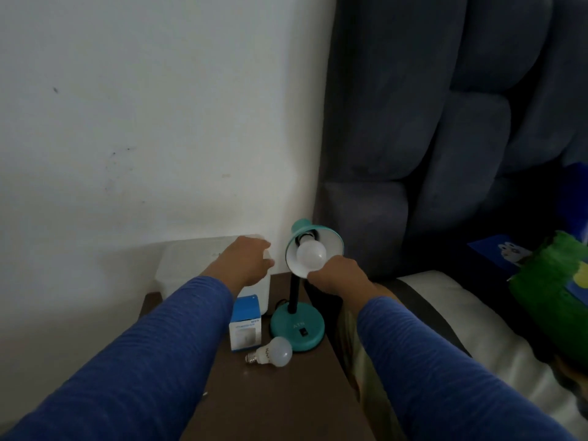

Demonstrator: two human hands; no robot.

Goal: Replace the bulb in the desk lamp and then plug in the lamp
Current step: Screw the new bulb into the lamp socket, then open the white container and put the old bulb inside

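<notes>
Right hand (pixel 337 276) pinching rim of teal desk lamp (pixel 299 329) shade beside fitted bulb (pixel 311 256); left hand (pixel 246 262) loosely curled, empty, over white container (pixel 191 265); spare bulb (pixel 275 352) lying on nightstand (pixel 270 396).

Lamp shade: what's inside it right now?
A white bulb sits in the socket inside the teal shade, against its white lining. The right hand at the rim covers the bulb's lower edge, so its grip on the bulb can't be seen.

Both arms outstretched, hands loosely curled: left (pixel 246 262), right (pixel 337 276).
</notes>
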